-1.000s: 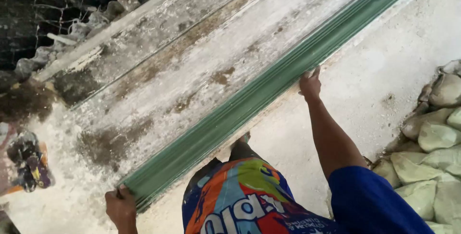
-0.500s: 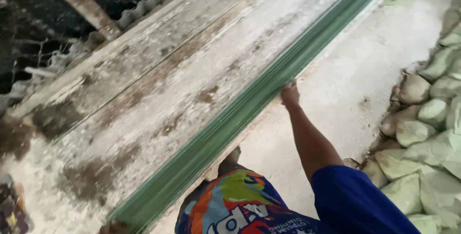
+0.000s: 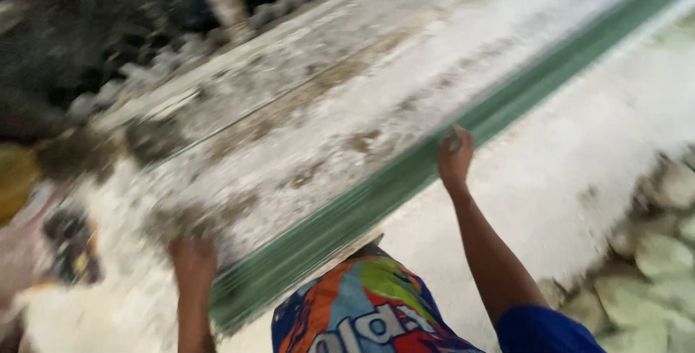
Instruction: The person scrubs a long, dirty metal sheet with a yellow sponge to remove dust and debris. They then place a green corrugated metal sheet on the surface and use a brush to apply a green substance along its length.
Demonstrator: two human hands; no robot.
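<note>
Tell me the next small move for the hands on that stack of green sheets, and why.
Probably settle the grip first. The right hand clasps the edge of the green sheets partway along, the left hand holds the near corner, and the view is blurred.

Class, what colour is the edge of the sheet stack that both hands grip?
Green, clearest in the head view.
</note>
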